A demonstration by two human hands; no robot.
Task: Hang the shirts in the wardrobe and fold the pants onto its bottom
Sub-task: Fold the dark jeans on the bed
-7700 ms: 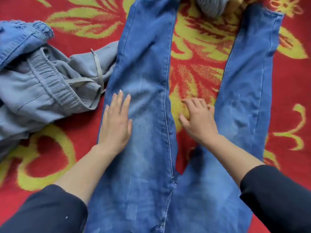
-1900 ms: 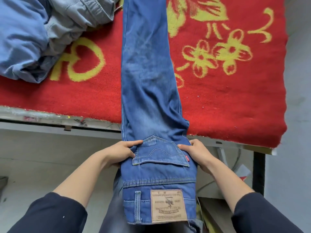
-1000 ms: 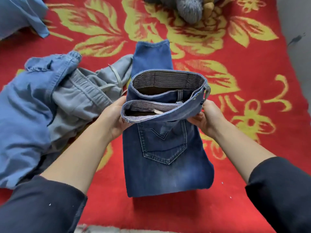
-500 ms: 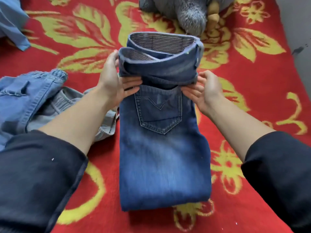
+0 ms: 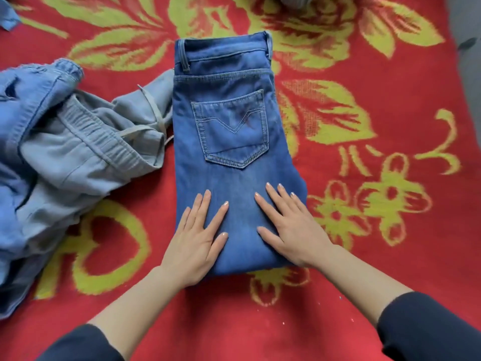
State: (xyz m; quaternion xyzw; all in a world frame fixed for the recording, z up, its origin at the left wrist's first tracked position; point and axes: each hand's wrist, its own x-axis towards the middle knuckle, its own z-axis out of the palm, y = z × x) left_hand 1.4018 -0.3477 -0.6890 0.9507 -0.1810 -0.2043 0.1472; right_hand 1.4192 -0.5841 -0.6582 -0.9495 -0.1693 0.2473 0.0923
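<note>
Nearest the camera, two dark sleeves (image 5: 429, 327) are seen at the lower corners, with bare forearms reaching forward over a red rug (image 5: 338, 316) patterned with yellow flowers. The left hand (image 5: 197, 238) and the right hand (image 5: 289, 225) are laid flat, palms down, on the near end of a folded pair of jeans (image 5: 234, 178) — fingers straight and slightly spread, nothing gripped. The hands are set side by side, with a strip of denim left bare between them. The jeans are laid on the rug as a neat oblong, with the fold at the near edge, a back pocket (image 5: 231, 131) facing up in the middle, and the waistband (image 5: 223, 48) with a belt loop (image 5: 183, 56) at the far end. Just to the left, a crumpled pair of grey pants (image 5: 86, 152) with an elastic waist and a drawstring (image 5: 153, 113) is pressed against the jeans' left edge, and a light-blue garment (image 5: 31, 100) is heaped partly over it further left. At the far edge — only partly in view — something grey and furry (image 5: 294, 1) is seen, and a scrap of blue cloth (image 5: 7, 19) is found in the far-left corner.
</note>
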